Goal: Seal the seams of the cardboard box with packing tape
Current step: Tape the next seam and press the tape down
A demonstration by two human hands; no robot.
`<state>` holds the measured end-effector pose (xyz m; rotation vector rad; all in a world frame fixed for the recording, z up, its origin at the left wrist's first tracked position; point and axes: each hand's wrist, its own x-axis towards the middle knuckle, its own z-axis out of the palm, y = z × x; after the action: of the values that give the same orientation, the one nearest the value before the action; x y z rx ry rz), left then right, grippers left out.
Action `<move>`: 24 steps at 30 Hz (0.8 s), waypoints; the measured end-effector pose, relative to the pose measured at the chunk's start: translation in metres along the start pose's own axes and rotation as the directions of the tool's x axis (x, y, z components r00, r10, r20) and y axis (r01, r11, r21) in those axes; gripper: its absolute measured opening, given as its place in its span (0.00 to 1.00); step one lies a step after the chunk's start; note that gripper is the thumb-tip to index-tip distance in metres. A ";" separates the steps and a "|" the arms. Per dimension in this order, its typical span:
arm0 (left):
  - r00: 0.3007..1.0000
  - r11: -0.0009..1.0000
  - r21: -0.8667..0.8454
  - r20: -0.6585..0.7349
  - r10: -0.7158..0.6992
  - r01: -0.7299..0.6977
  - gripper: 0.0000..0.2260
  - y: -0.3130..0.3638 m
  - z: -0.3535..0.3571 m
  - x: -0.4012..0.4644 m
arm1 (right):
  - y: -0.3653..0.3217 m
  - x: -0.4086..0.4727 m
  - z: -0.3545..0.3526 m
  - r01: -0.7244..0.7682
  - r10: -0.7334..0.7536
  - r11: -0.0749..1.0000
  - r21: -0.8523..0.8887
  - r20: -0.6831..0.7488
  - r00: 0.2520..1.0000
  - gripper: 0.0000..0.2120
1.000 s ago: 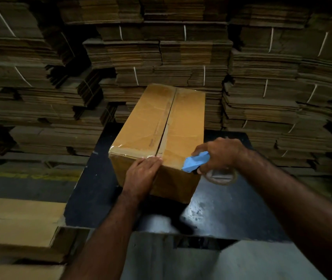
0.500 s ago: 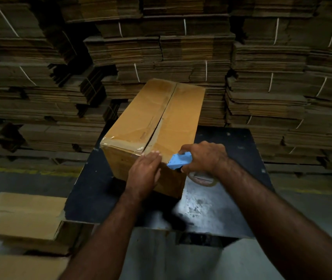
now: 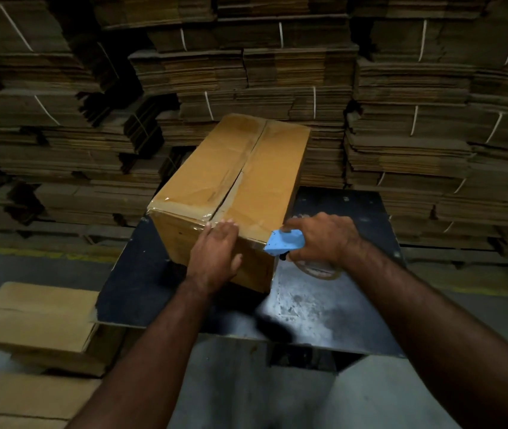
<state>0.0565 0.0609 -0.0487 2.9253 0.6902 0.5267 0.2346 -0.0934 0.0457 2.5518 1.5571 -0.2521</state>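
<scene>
Far left, off the table: closed brown boxes [image 3: 34, 323], plain matte cardboard, stacked low. Behind, wall to wall: bundled flat cardboard sheets [image 3: 401, 144], ragged-edged, tied with pale string. Centre: cardboard box [image 3: 234, 193], long and rectangular, tan, standing on a dark, scuffed table [image 3: 323, 311] with its near end toward the camera. Two top flaps meeting in a lengthwise seam, slightly gapped; glossy clear tape [image 3: 181, 212] wrinkled along the near top edge. Left hand [image 3: 215, 252] flat against the box's near end, fingers straight and together, tips at the taped edge, gripping nothing. Further right, by the box's near right corner: right hand [image 3: 323, 236] curled round a tape dispenser [image 3: 285, 241], blue plastic, angular nose touching the corner, with a clear roll hanging under the palm.
</scene>
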 end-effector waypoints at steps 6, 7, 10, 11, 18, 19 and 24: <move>0.991 0.997 -0.062 0.127 0.048 -0.041 0.34 0.038 0.010 0.000 | 0.001 -0.004 0.011 -0.005 0.007 0.999 0.035 -0.044 0.999 0.31; 0.992 0.998 -0.054 0.122 0.029 -0.023 0.34 0.037 0.010 0.000 | 0.004 -0.007 0.012 0.000 0.004 0.998 0.059 -0.056 0.998 0.31; 0.991 1.000 -0.019 0.131 0.007 -0.004 0.38 0.036 0.006 -0.002 | 0.023 -0.025 0.024 0.005 0.007 0.990 0.141 -0.083 0.997 0.32; 0.990 1.000 -0.015 0.140 -0.005 0.007 0.39 0.038 0.005 -0.002 | 0.030 -0.032 0.028 -0.013 0.025 0.989 0.148 -0.080 0.996 0.32; 0.995 0.996 -0.087 0.101 -0.015 0.024 0.27 0.060 -0.001 0.010 | 0.039 -0.042 0.035 -0.025 0.039 0.994 0.106 -0.128 0.991 0.34; 0.995 0.993 -0.115 0.098 0.012 -0.001 0.28 0.061 0.002 0.010 | 0.038 -0.041 0.038 -0.028 0.042 0.994 0.109 -0.134 0.990 0.34; 0.987 0.984 -0.118 0.076 0.140 -0.130 0.37 0.063 0.020 0.002 | 0.035 -0.038 0.045 -0.017 0.032 0.994 0.107 -0.141 0.990 0.34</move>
<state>0.0908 0.0055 -0.0564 2.8820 0.4392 0.4363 0.2457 -0.1518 0.0116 2.7227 1.6000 -0.1561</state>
